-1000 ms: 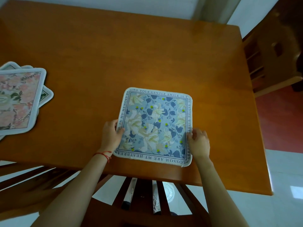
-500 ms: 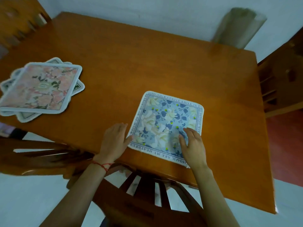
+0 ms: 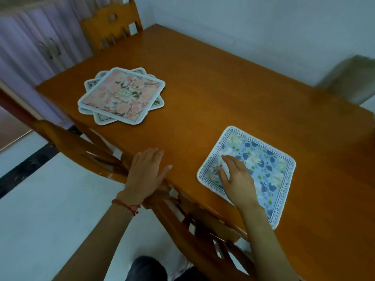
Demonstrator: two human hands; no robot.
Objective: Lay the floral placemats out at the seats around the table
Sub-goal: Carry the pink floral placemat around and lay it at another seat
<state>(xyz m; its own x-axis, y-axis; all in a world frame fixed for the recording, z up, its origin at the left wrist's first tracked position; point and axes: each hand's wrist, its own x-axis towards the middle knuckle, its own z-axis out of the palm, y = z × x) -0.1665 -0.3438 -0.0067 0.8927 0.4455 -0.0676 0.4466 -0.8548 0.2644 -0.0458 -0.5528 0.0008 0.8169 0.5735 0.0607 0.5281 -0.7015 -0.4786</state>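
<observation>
Resting flat on the blue floral placemat (image 3: pixel 261 169), the right hand (image 3: pixel 238 179) has its fingers (image 3: pixel 228 159) spread and nearly straight, pressing down on the near left part of the cloth and gripping nothing. That placemat lies flat on the wooden surface (image 3: pixel 213 94) close to its near edge, printed lettering running round its border, one corner reaching almost to the edge by the right forearm. The left hand (image 3: pixel 147 171) lies palm down on the bare wood at the near edge, well apart from the blue mat, fingers (image 3: pixel 157 154) loosely extended and holding nothing; a red string bracelet (image 3: pixel 126 206) circles its wrist. Farther along, near the left corner of the surface, sits a stack of placemats (image 3: pixel 121 96), a pink floral one on top and the corners of others fanned out beneath it. Nothing lies on the wood between the left hand and that stack. A wooden chair (image 3: pixel 203 230) is tucked under the near edge, its slatted back directly below both hands, and a second chair (image 3: pixel 110 23) stands at the far left end. Behind that chair hang pale pleated curtains (image 3: pixel 36 37), and a white wall (image 3: pixel 253 27) runs along the far side.
</observation>
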